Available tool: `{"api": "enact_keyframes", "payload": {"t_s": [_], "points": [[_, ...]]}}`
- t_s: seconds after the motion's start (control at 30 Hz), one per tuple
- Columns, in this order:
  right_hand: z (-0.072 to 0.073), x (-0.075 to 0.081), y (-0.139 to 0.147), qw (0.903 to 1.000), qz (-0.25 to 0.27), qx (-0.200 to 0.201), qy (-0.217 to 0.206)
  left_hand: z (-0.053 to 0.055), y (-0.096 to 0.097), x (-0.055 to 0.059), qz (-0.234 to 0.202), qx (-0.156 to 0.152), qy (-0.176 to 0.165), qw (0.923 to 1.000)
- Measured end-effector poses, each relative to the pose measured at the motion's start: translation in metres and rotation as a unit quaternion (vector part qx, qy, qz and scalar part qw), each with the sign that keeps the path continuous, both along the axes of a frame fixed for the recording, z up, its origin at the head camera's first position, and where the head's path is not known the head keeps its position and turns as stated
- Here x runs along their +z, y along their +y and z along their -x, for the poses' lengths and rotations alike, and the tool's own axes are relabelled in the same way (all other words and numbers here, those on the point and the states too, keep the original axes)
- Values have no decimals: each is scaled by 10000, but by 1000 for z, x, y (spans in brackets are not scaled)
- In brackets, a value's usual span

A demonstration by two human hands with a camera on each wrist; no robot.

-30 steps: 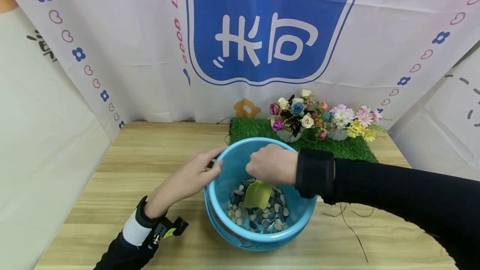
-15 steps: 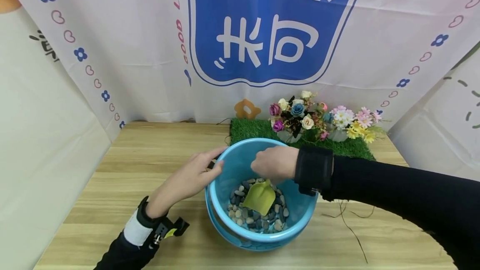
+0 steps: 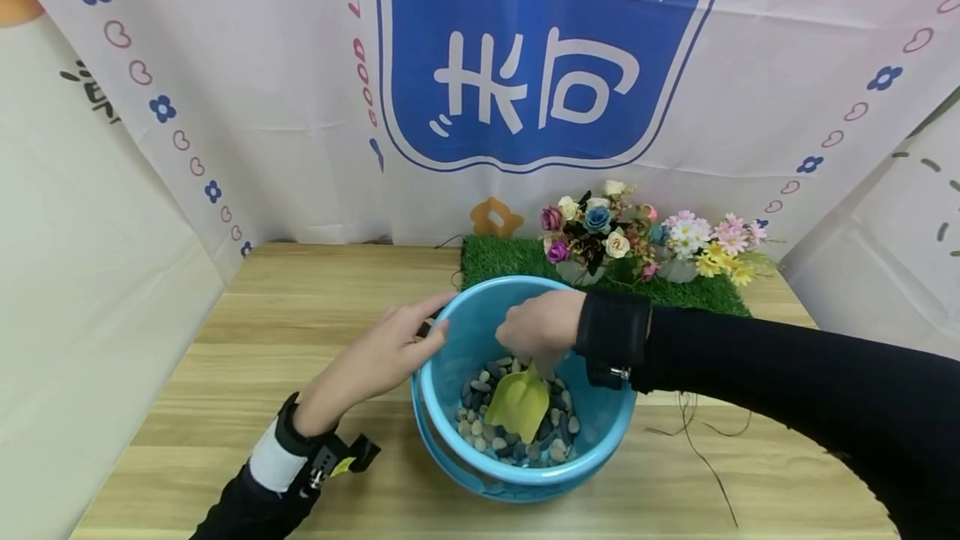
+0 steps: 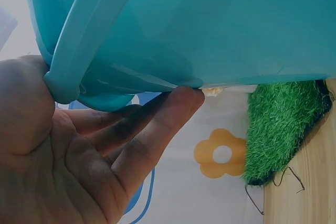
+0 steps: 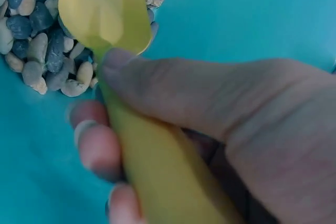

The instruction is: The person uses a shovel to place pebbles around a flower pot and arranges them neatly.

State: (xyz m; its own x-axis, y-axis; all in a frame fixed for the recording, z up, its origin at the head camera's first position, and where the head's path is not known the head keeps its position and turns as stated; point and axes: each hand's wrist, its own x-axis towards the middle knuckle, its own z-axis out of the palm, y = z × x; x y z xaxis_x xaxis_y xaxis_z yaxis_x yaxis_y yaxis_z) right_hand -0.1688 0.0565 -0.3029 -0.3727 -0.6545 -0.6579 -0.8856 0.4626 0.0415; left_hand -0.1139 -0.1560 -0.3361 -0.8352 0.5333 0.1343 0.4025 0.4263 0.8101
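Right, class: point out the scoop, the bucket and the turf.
Scoop [image 5: 155, 156]: right wrist view, on its handle.
Bucket [image 4: 220, 30]: left wrist view, on its outer wall.
Turf [image 3: 500, 257]: head view, on its left end.

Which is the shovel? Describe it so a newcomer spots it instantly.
On the wooden table stands a big light-blue bucket. Inside it, the right hand grips the shovel by its handle, its head toward the pebbles. Unlike those small, rounded gray and beige pebbles, it has one broad, yellow-green blade.
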Motion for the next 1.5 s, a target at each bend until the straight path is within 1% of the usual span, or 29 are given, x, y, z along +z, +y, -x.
{"api": "enact_keyframes", "payload": {"t_s": [0.03, 0.17, 0.23, 0.27, 0.37, 0.4, 0.53, 0.57, 0.63, 0.77, 0.8, 0.97, 1.13, 1.37, 1.5], "points": [[6, -10, 2, 9999, 51, 81, -129, 0, 0, 0, 13, 6, 7, 10000], [26, -39, 13, 9955, 259, 367, -838, -1, 0, 0, 85, 24, 78, 9999], [30, -42, 15, 9922, 294, 357, -1154, -1, 0, 0, 90, 35, 88, 9999], [30, -41, 15, 9904, 310, 330, -1306, -1, 0, 0, 95, 46, 90, 9999], [32, -43, 16, 9881, 464, 425, -1404, -1, 0, 1, 109, 74, 86, 9999], [31, -43, 16, 9880, 510, 479, -1375, -1, 0, 1, 105, 82, 72, 9999], [17, -14, 15, 9851, 657, 393, -1540, -2, 0, 1, 131, 107, 78, 9998], [16, -9, 17, 9844, 725, 416, -1547, -2, 0, 1, 131, 108, 77, 9998], [8, 12, 17, 9827, 763, 252, -1667, -1, 0, 0, 131, 110, 74, 9998], [2, 25, 20, 9846, 885, 194, -1495, -1, 0, 0, 102, 129, 62, 9998], [-1, 31, 20, 9850, 866, 138, -1488, -1, 0, -1, 102, 133, 70, 9998], [-2, 37, 24, 9857, 962, 133, -1377, -1, 0, 0, 71, 107, 76, 9999], [0, 42, 30, 9830, 1070, 52, -1493, 0, 1, 0, 44, 114, 60, 9999], [-1, 48, 37, 9814, 1134, -84, -1546, 0, 2, 0, 5, 142, 59, 9999], [0, 51, 40, 9796, 1160, -93, -1637, -1, 2, 0, -24, 146, 28, 9999]]}}
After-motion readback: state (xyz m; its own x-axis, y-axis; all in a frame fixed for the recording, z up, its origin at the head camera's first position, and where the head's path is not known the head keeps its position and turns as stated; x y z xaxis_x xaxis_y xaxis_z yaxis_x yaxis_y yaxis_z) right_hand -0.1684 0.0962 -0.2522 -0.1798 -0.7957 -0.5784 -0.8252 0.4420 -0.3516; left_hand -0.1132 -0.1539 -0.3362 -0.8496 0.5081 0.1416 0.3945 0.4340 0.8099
